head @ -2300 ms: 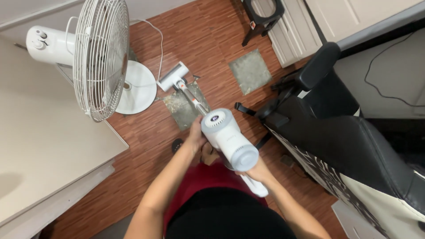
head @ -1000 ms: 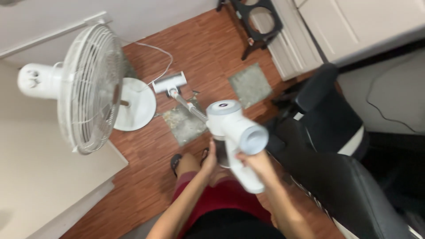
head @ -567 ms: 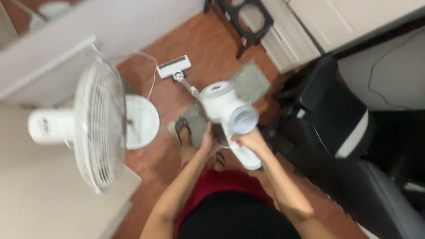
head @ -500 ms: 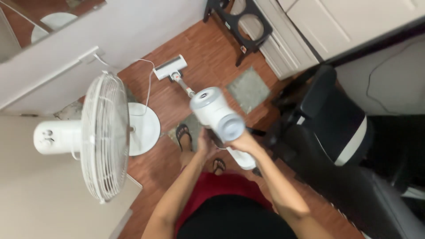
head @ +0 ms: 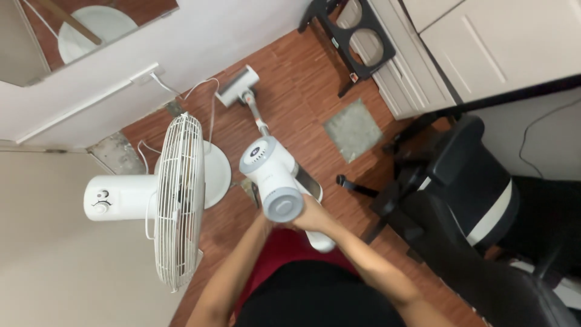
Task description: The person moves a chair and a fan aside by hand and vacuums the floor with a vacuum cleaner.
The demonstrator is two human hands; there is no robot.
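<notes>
I hold a white cordless stick vacuum (head: 270, 175) out in front of my body. My right hand (head: 315, 216) is closed around its handle behind the round motor body. My left hand (head: 262, 221) is mostly hidden under that body, and its grip cannot be made out. The vacuum's tube slants down and away to the white floor head (head: 237, 85), which rests on the red-brown wood floor close to the white wall.
A white pedestal fan (head: 175, 197) stands at my left, its round base (head: 215, 172) beside the vacuum tube and its cord running to a wall socket. A black office chair (head: 466, 200) fills the right. A black stand (head: 357, 42) and white cabinets (head: 484, 42) lie ahead.
The vacuum head has slid forward across the floor toward the wall, past the fan's base. The vacuum body has swung left, and my view has shifted forward with it.
</notes>
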